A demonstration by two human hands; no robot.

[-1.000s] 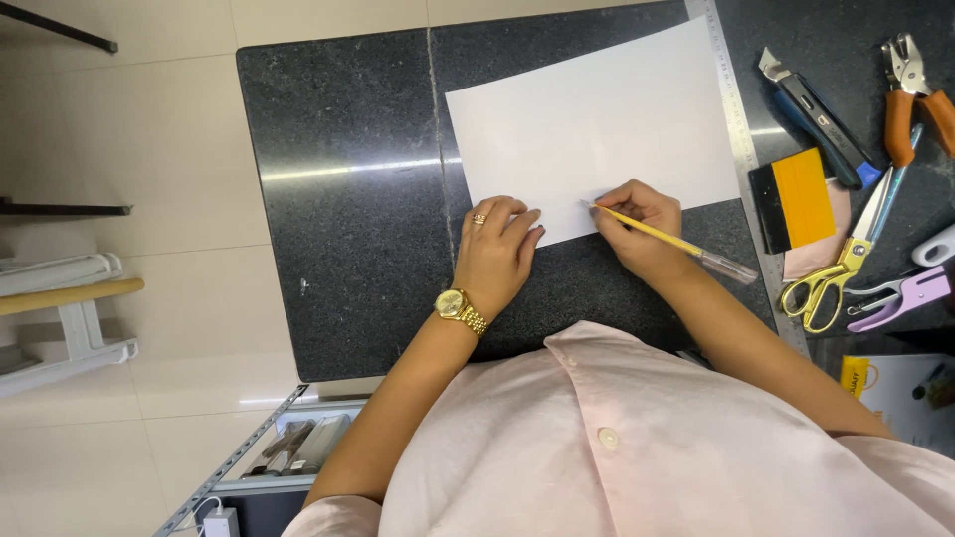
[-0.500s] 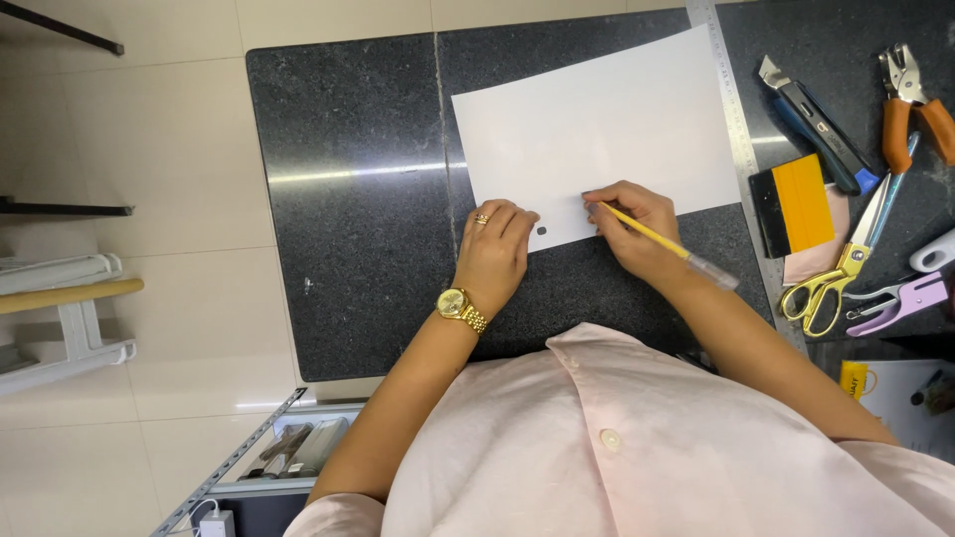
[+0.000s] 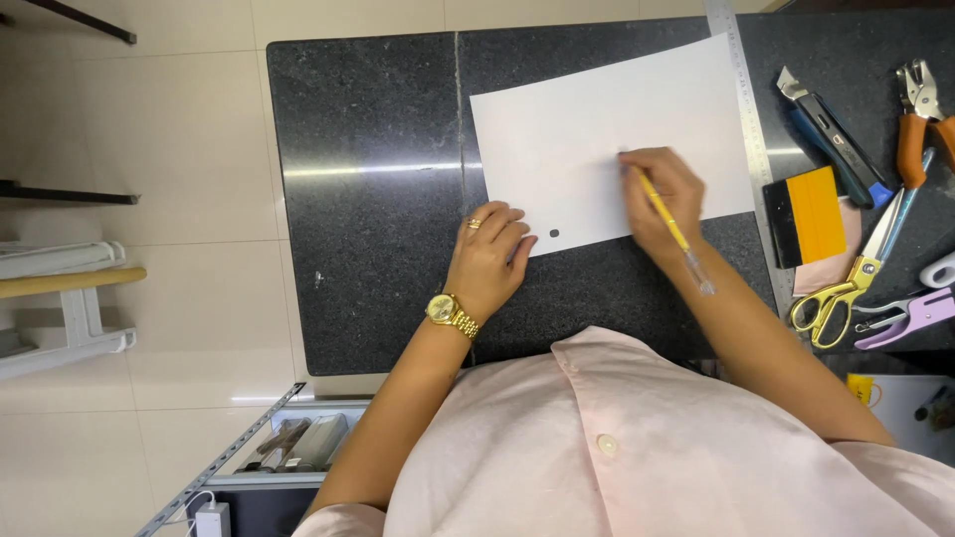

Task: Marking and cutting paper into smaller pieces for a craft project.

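Dark stone bench, white sheet [image 3: 607, 139] at 12 o'clock; left hand [image 3: 489, 257] should pin its corner flat, right hand [image 3: 665, 194] grip holding yellow pen [image 3: 668, 225], press light

1 sheet [image 3: 597, 129], 1 pen [image 3: 668, 227], 1 scissors [image 3: 856, 283]

A long steel ruler [image 3: 748, 149] lies on the black granite counter [image 3: 368, 199], with a blue utility knife [image 3: 831, 139], yellow squeegee [image 3: 816, 214], yellow-handled scissors [image 3: 846, 288] and orange-handled pliers [image 3: 920, 119] beside it.
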